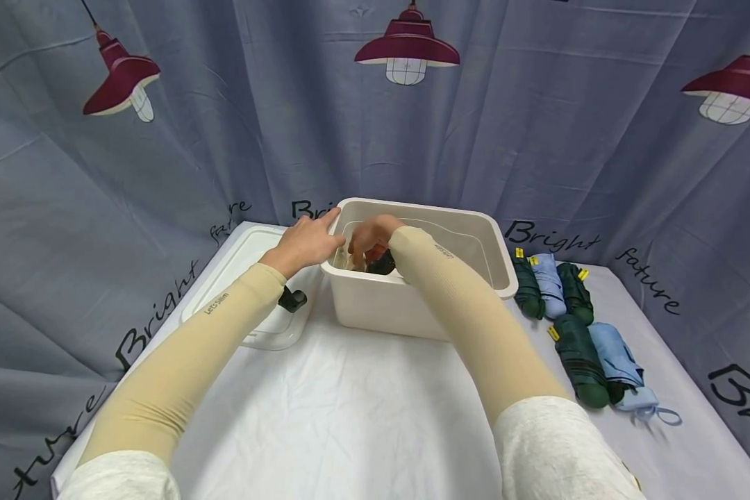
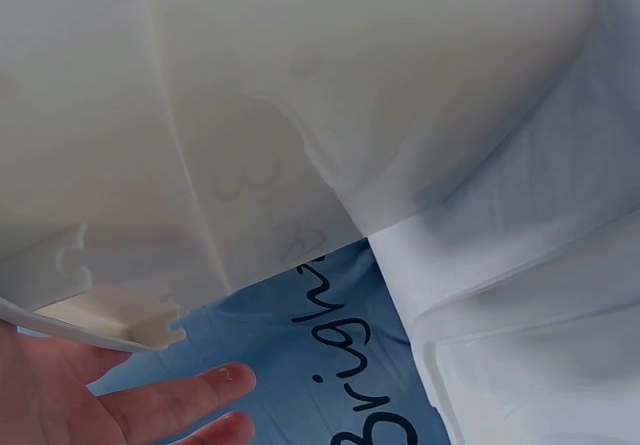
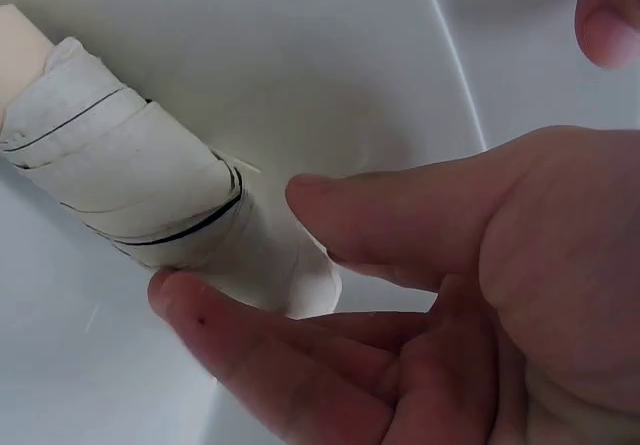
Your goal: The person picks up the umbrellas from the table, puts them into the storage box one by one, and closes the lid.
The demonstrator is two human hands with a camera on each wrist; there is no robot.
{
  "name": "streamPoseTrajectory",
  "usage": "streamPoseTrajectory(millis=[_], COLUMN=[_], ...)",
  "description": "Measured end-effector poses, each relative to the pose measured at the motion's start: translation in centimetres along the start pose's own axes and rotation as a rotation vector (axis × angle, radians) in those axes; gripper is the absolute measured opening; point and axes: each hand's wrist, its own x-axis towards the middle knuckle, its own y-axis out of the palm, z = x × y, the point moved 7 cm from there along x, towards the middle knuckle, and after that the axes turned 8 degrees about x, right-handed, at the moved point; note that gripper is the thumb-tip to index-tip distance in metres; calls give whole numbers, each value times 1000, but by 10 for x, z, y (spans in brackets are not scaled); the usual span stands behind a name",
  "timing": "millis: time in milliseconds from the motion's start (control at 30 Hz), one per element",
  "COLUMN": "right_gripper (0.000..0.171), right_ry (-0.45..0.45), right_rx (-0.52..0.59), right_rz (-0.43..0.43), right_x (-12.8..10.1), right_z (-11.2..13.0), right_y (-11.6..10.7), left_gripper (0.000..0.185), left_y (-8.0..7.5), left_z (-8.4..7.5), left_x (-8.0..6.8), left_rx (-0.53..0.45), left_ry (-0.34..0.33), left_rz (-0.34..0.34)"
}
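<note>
White plastic forms the storage bin (image 1: 412,305) at the centre of the head view, standing on a white-covered table (image 1: 350,417). The left hand (image 1: 303,243) rests flat on the bin's near left corner rim, fingers straight; the left wrist view shows the fingers (image 2: 185,397) stretched out under the rim's edge, gripping nothing. The right hand (image 1: 369,237) reaches down inside the bin at its left end. In the right wrist view its fingers (image 3: 260,350) lie under the end of a folded white umbrella (image 3: 140,200) lying on the bin floor, with the thumb (image 3: 400,227) just above it, loosely cupping it rather than clamped tight. Something dark and something orange lie under that hand in the head view, too hidden to identify.

Left of the bin lies its white lid (image 1: 250,292) with a black clip (image 1: 292,299) on the near edge. At the right of the frame, folded umbrellas (image 1: 569,319) in dark green and light blue lie in two groups on the table. Behind everything hangs a grey-blue curtain (image 1: 225,125) printed with red lamps and lettering.
</note>
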Motion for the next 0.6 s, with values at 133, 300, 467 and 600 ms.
streamPoseTrajectory(millis=[133,300,467,600], right_gripper=[58,59,63,63], right_ry=[1,14,30,34], right_rx=[-14,-72,-110,-144], right_rz=[16,-8,-47,-48], right_x=[-2,-1,1,2], right_z=[-1,-3,-8,-10], right_y=[1,-1,-6,-8], left_gripper=[72,72,72,73], left_y=[0,1,1,1], left_z=[0,1,0,0], left_x=[-1,-1,-1,-1], left_rx=[2,9,16,18], left_ry=[-1,0,-3,-9], left_rz=[-8,-14,-10,-3])
